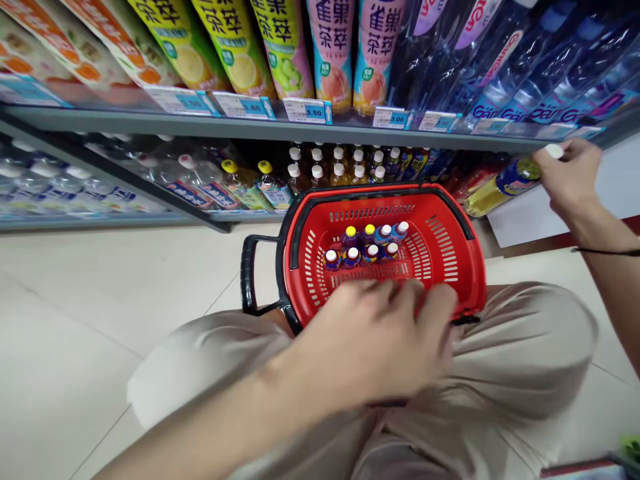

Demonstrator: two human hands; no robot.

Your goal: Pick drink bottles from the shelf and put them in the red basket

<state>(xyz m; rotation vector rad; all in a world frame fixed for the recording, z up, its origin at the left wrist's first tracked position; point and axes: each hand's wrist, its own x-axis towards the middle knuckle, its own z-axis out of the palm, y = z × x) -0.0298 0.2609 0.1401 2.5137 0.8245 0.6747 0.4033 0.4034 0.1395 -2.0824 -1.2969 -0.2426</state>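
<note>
A red shopping basket (453, 253) rests on my knees, with several small bottles (367, 245) standing upright inside. My left hand (385, 333) curls over the basket's near rim, fingers closed on it. My right hand (570, 175) is out at the lower shelf on the right, shut on the white-capped top of a yellow drink bottle (500, 185) with a blue label, held slanted with its base toward the basket.
A grey shelf (300, 127) carries tall juice cartons and blue water packs above price tags. The lower shelf holds rows of capped bottles (335, 170). Pale floor tiles (100, 287) lie to the left. The basket's black handle (249, 273) sticks out left.
</note>
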